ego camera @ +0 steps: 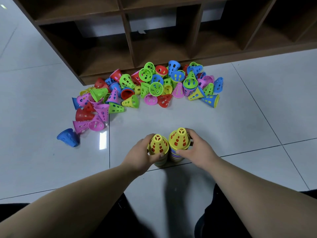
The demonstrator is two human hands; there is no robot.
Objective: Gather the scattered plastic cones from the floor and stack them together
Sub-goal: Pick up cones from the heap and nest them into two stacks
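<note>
Two stacks of perforated plastic cones stand side by side on the floor in front of me, each topped by a yellow cone. My left hand grips the left stack with fingers curled round its side. My right hand grips the right stack, which shows purple and yellow rims lower down. Further away lies a heap of scattered cones in green, red, blue, pink and yellow. A lone blue cone lies on its side at the left.
A dark brown cubby shelf stands on the floor directly behind the heap. The floor is pale glossy tile with dark grout lines. My dark-clad legs show at the bottom edge.
</note>
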